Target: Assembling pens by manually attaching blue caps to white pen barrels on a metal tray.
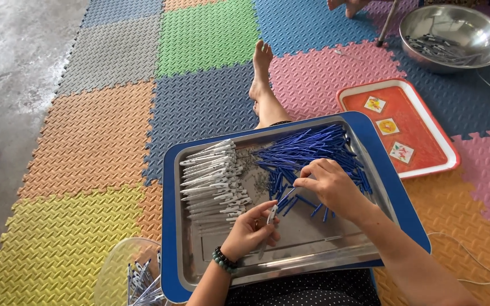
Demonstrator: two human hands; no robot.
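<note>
Many-coloured floor mats: interlocking foam tiles in yellow, orange, grey, green, blue and pink, spread across nearly the whole view; bare concrete along the 9 o'clock edge.
Blue tray: large, rounded corners, resting on the lap at 6 o'clock, under the steel one.
Steel tray: shiny, rectangular, nested inside the blue tray; bare metal toward 6 o'clock.
Red tray: white-rimmed, lying on the mats at 2 o'clock of the steel tray, with three small square pictures on its face.
Steel bowl: round, at 1 o'clock near the top edge, with a few grey-and-white pieces in it.
Outstretched leg: bare foot pointing to 12 o'clock, beyond the trays.
Blue pen barrels: loose heap in the 1 o'clock part of the steel tray, a few strays near the middle.
White pen caps: stacked in rows at 9 o'clock of the steel tray, clips pointing toward the middle.
Clear plastic container: at 7 o'clock beside the blue tray, holding more white pieces.
Right hand: fingers curled, pinching one blue barrel at the near edge of the heap.
Left hand: beaded bracelet on the wrist, fingers closed around one white cap held upright, just at 7 o'clock of the right hand.
Small springs or bits: scattered between caps and barrels, too small to make out.
</note>
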